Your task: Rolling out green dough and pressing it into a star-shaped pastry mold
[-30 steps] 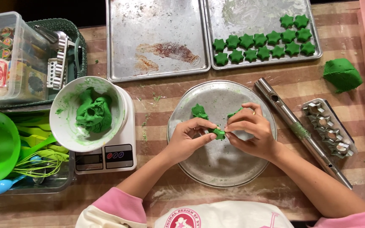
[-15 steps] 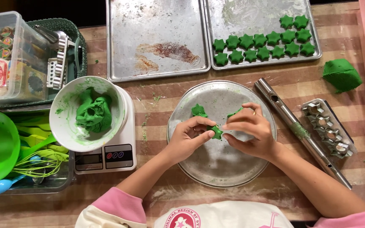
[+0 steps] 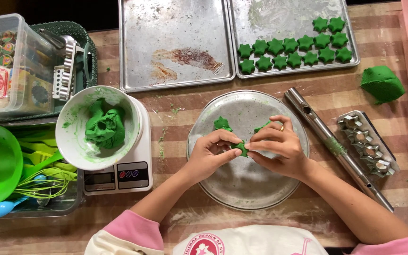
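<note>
Little has shifted since earlier: both hands stay at frame centre, left hand (image 3: 208,158) and right hand (image 3: 277,148) fingers pinching small green dough lump (image 3: 242,148) between them, above round glass plate (image 3: 270,189).

Left hand: your left hand (image 3: 209,153) pinches a small green dough piece (image 3: 242,148) from its 9 o'clock side, over the round metal plate (image 3: 242,189).
Right hand: your right hand (image 3: 279,148) grips the same piece from 3 o'clock; fingertips of both hands meet on it.
Plate: a second dough bit (image 3: 222,124) lies at 11 o'clock of the hands.
Bowl: white bowl (image 3: 72,141) with green dough sits on the kitchen scale (image 3: 123,174), at 9 o'clock of the plate.
Trays: bare baking tray (image 3: 175,42) at 12 o'clock; tray of green star shapes (image 3: 291,49) at 1 o'clock.
Metal tube: metal tube (image 3: 336,146) at 3 o'clock, just beside the plate rim.
Dough lump: dough lump (image 3: 381,84) at 2 o'clock, well apart.
</note>
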